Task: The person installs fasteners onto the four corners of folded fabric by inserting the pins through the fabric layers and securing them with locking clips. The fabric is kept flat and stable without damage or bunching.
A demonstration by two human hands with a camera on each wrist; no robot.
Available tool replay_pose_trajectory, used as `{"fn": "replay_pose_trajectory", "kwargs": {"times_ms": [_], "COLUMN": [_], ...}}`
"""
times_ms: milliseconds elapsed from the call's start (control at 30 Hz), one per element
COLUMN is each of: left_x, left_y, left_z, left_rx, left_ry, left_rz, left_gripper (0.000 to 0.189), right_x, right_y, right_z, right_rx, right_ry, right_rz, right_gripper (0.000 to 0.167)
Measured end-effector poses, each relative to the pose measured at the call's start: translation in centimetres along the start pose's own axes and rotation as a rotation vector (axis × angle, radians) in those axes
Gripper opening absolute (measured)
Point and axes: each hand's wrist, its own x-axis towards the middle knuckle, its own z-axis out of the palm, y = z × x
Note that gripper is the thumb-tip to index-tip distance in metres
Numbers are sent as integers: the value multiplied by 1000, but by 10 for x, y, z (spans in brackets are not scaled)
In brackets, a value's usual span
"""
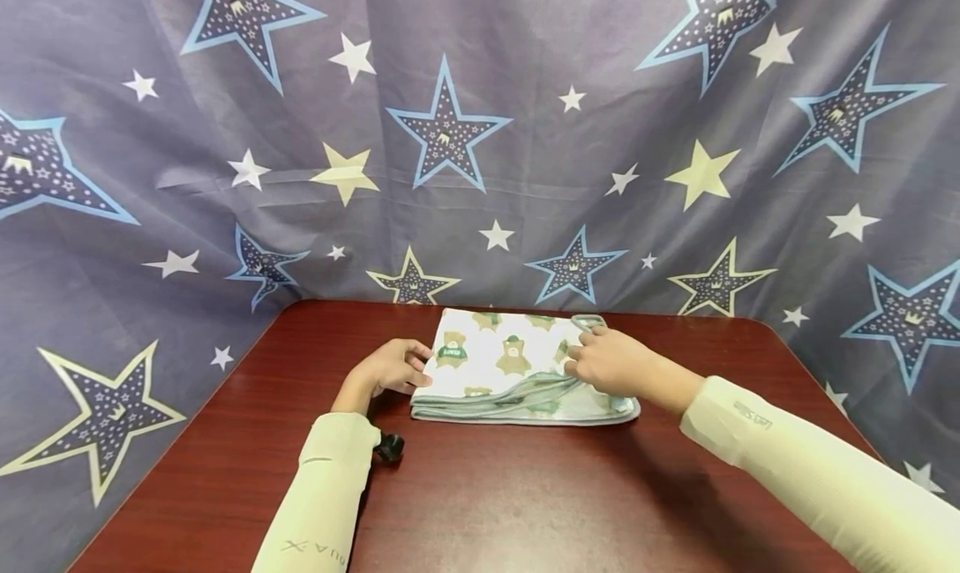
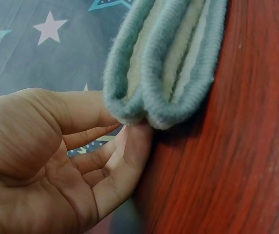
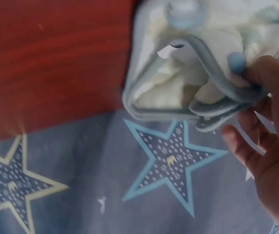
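Note:
A folded white cloth (image 1: 487, 348) with a teddy-bear print and grey-green edging lies on the table in several layers. My left hand (image 1: 393, 366) is at its left side, the fingertips touching the folded edge, whose rounded folds (image 2: 154, 92) show close up in the left wrist view. At the right end, my right hand (image 1: 611, 362) pinches the upper layers' edging between thumb and fingers. These layers are lifted a little and gape apart in the right wrist view, where a blue round spot (image 3: 237, 62) sits beside the thumb. A loop of edging (image 1: 588, 323) stands out beyond that hand.
The dark red wooden table (image 1: 525, 498) spreads around the cloth, with rounded far corners. Behind it and at the sides hangs a grey curtain (image 1: 517, 206) printed with stars. A small black object (image 1: 389, 447) is by the left cuff.

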Motion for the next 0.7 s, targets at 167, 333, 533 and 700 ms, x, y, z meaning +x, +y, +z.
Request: {"fn": "replay_pose_trajectory", "kwargs": {"times_ms": [167,333,533,700], "left_x": [2,4,4,2], "left_y": [-2,-4,-5,-4], "left_z": [1,1,0,-2], "left_rx": [-18,-14,-19,-9], "left_ry": [6,14,11,12], "left_rz": [-7,-10,-8,-7], "left_gripper": [50,48,48,47], "right_x": [-14,-19,-19,-19], "right_y": [-13,-20,-24,-26], "right_z": [9,12,6,-4], "right_rx": [53,80,160,404], "right_ry": [-11,-34,-53,-151], "right_rz": [-5,-16,44,131], "right_gripper": [17,21,20,26]}}
